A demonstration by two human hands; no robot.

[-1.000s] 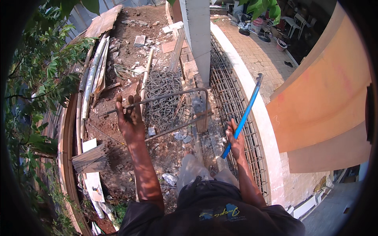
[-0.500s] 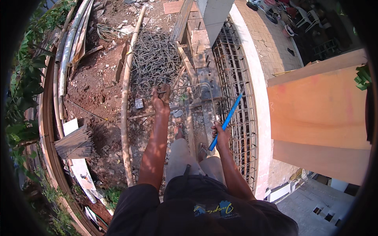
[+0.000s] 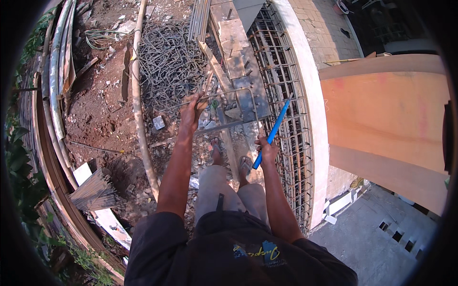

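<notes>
A thin steel bar (image 3: 231, 91), bent at a rounded corner, spans the space between my hands. My left hand (image 3: 191, 112) is closed around its long, nearly level part. At the other side my right hand (image 3: 267, 148) grips a blue pipe (image 3: 277, 125) that slants up and to the right. The bar's short leg comes down to the fingers of this same hand; whether they pinch it too I cannot tell. Below the bar lies a workbench of planks with a dark plate (image 3: 248, 107) that carries upright pegs.
Ahead lies a heap of bent steel pieces (image 3: 169, 62), left of several straight bars (image 3: 199, 21). A rebar cage (image 3: 286, 95) runs along a pale wall edge (image 3: 317, 143) at right. A long pole (image 3: 137, 95) and a bundle of rods (image 3: 98, 190) lie left.
The surroundings have shifted left and somewhat upward in the view. My left hand's fingers are drawn closer around the bar. My right hand still holds the blue pipe at a similar slant.
</notes>
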